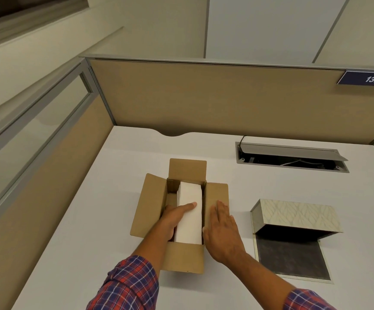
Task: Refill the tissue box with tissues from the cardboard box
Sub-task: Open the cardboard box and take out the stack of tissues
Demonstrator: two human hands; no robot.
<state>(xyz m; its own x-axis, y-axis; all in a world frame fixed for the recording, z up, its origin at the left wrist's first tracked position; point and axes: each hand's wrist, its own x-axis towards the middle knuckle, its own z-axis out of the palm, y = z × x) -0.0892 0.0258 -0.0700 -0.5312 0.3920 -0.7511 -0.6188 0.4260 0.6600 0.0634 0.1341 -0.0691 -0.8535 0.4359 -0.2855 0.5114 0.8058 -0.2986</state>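
Plaid sleeves (127,285) lead to the cardboard box (152,204): left hand (174,217) cups the tissues (190,211) inside, unlifted; right hand (223,229) lies flat, holding nothing. Right of it, the tissue box (297,214) gapes unfilled.

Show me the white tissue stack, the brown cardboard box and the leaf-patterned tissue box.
white tissue stack (189,217): head view, top face.
brown cardboard box (150,204): head view, left flap.
leaf-patterned tissue box (297,214): head view, raised lid.

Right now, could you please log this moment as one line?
stage: picking tissues | left hand: on tissues in cardboard box | right hand: flat on flap | tissue box: open, empty
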